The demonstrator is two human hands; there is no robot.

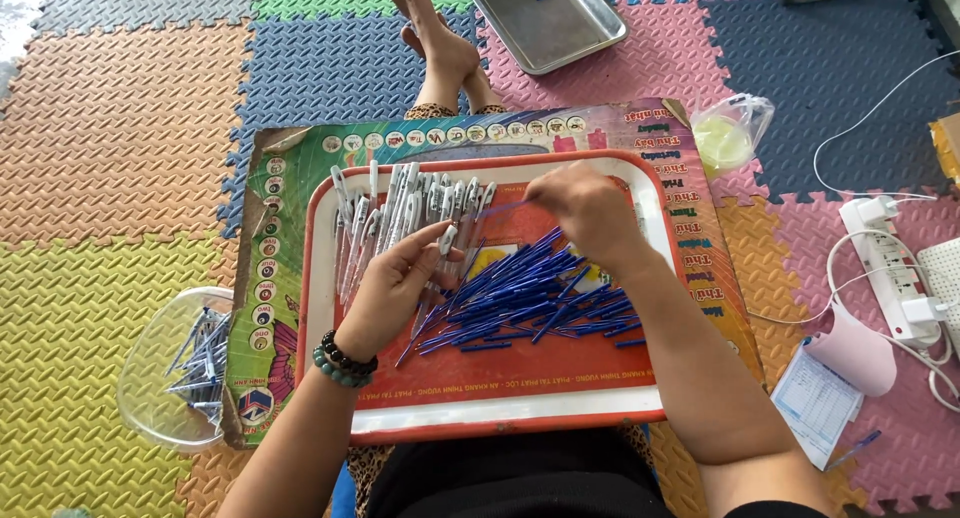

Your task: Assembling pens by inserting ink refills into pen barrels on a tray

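Left hand [392,283] pinching upright-lying white pen barrel [443,246]; right hand [583,210] pinching blue refill [502,207], long axis left-right.

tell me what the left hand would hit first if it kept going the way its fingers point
The left hand, holding a white pen barrel, points up and right; it would probably meet the right hand first, though depth is unclear.
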